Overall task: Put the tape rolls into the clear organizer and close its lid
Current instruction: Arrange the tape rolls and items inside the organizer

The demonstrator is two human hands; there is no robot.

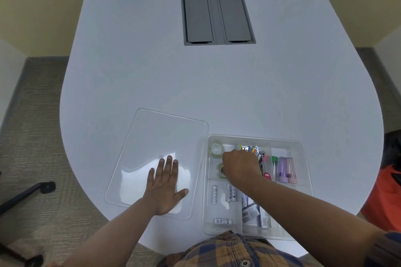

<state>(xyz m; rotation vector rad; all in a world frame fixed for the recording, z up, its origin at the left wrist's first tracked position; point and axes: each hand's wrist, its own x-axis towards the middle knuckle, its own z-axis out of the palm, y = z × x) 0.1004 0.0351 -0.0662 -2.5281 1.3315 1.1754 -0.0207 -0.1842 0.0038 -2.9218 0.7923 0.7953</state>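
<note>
The clear organizer (pixel 303 158) sits open on the white table at the near right. One tape roll (pixel 216 149) lies in its far-left compartment. A second tape roll (pixel 221 170) sits just nearer in the same compartment, half hidden under my right hand (pixel 239 166), whose fingers curl down onto it. The clear lid (pixel 160 136) lies flat on the table to the left of the organizer. My left hand (pixel 166 184) rests palm-down on the lid's near part with fingers spread.
Other organizer compartments hold batteries (pixel 230 192), pens and markers (pixel 262 158), purple and pink tubes (pixel 286 169) and small packets (pixel 251 212). A grey cable hatch (pixel 217 14) is set in the table farther back. A chair base (pixel 28 191) stands on the carpet at left.
</note>
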